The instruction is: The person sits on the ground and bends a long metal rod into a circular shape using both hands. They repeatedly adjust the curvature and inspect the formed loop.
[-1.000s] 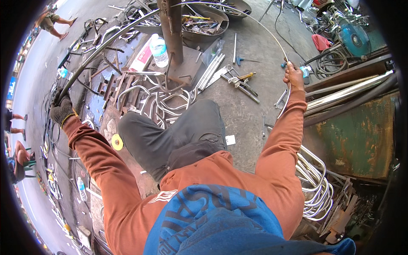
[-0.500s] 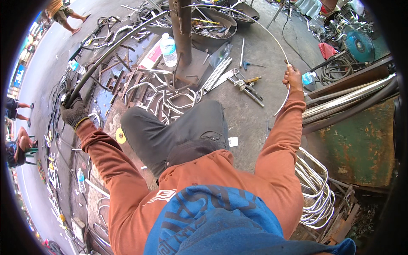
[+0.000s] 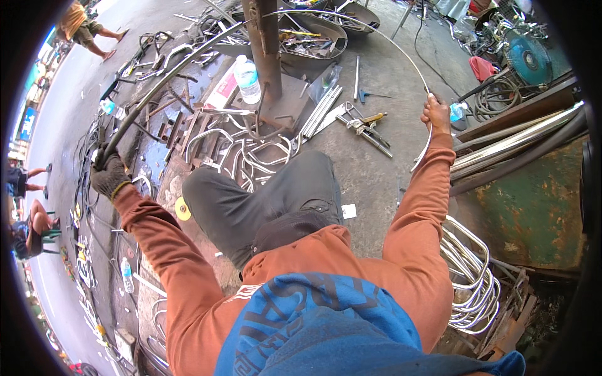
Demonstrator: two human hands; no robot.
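My left hand [image 3: 111, 175], in a dark knitted glove, is closed around the lower end of a long dark tube [image 3: 157, 86]. The tube slants up and away to the rusty post [image 3: 264, 59]. Out at the right, my bare right hand [image 3: 437, 114] grips a thin pale rod [image 3: 401, 53]. This rod arcs over from the post, and its free end hangs below my fist beside my sleeve. Where the tube and the rod come together, the post hides them, so I cannot tell how they join.
Bent metal tubes [image 3: 251, 164] lie before my knees, near a water bottle [image 3: 247, 81] by the post. A metal clamp tool [image 3: 367, 128] rests on the ground. Basins of scrap [image 3: 310, 59] stand behind. Long pipes [image 3: 511, 147] and a tube bundle [image 3: 470, 282] lie at right.
The whole view has shifted slightly. Both hands keep their grips, and the tube and rod hold nearly the same curve.
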